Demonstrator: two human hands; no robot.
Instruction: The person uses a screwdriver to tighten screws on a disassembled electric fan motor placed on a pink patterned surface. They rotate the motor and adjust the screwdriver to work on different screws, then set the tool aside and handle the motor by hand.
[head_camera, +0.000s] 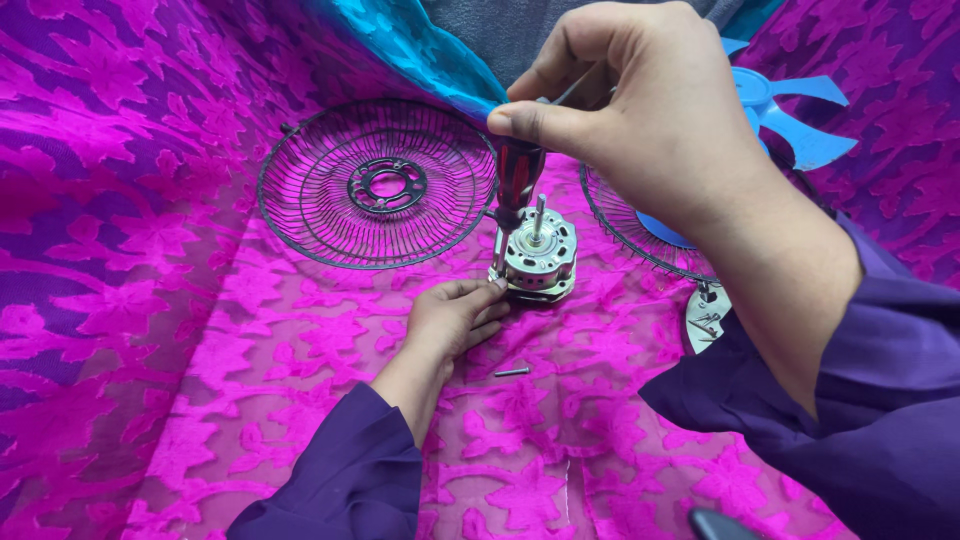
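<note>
Right hand (650, 110) is clamped atop the red-and-black-handled screwdriver (517, 180), standing upright straight down onto the small silver metal fan motor (540, 262) on the pink cloth (250, 380), while the left hand (455, 318), nearer, braces its side with fingertips.

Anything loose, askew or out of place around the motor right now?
One loose screw lies alone on the pink cloth, just right of the left hand, apart from the motor. Nothing else stands out.
</note>
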